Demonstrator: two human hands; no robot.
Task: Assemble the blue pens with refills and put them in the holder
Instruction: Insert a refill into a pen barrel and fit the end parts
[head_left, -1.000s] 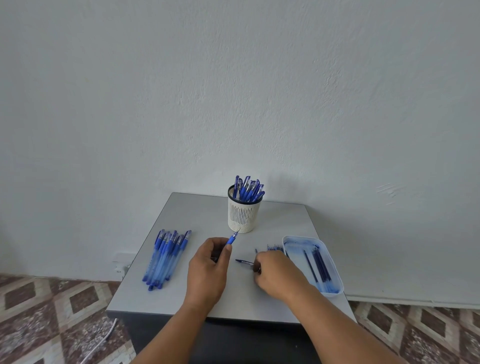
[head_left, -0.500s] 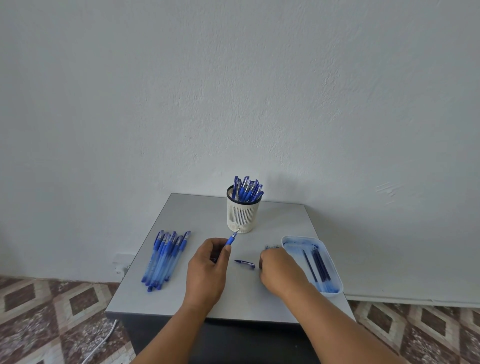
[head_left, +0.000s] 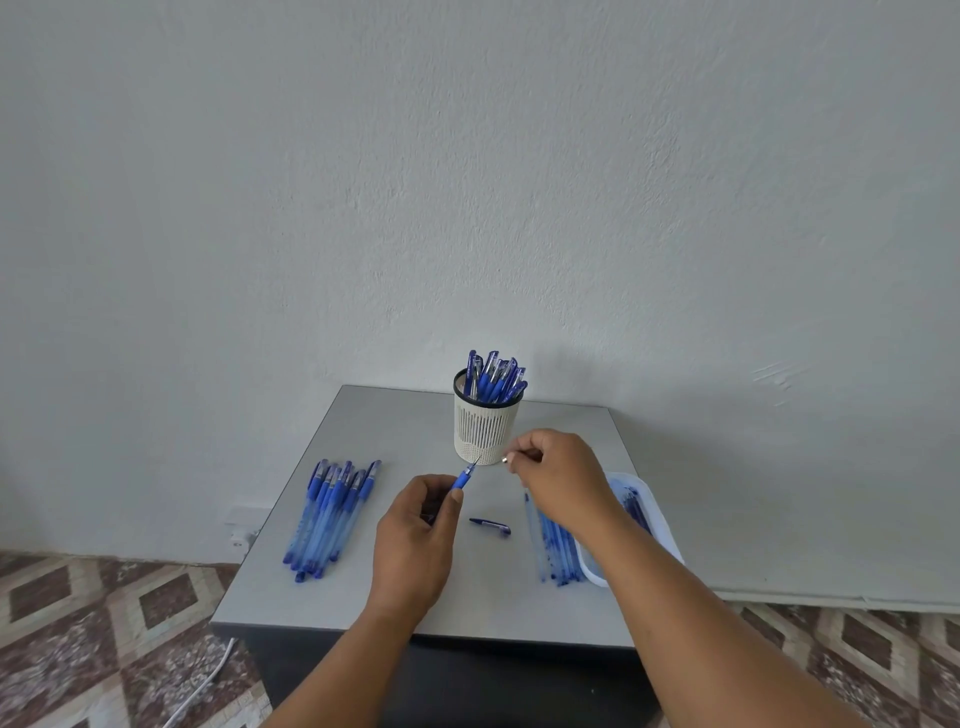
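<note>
Left hand (head_left: 415, 530): nearest the viewer, fingers curled round a blue pen barrel (head_left: 464, 476), its open tip end pointing up toward the holder.
Cap (head_left: 490, 526): lies loose on the counter (head_left: 395, 431), on the viewer's side of the holder, between the two hands.
Right hand (head_left: 558, 475): pinches a small silvery tip piece (head_left: 505, 459) between thumb and fingertip, just in front of the holder's base.
Loose barrels (head_left: 332, 514): a row well to the left of the holder.
Refills (head_left: 556, 545): right of the holder, beside a white tray (head_left: 667, 540), partly hidden by the right forearm.
Holder (head_left: 485, 428): at the far side, already packed with finished pens (head_left: 496, 376).
Doing it well: probably bring the tip piece in line with the barrel's axis, hold the barrel steady, seat it straight, then cap.
Change: half a second back the right hand was low beside the tray; it has risen toward the barrel tip. The left hand's grip is unchanged.
</note>
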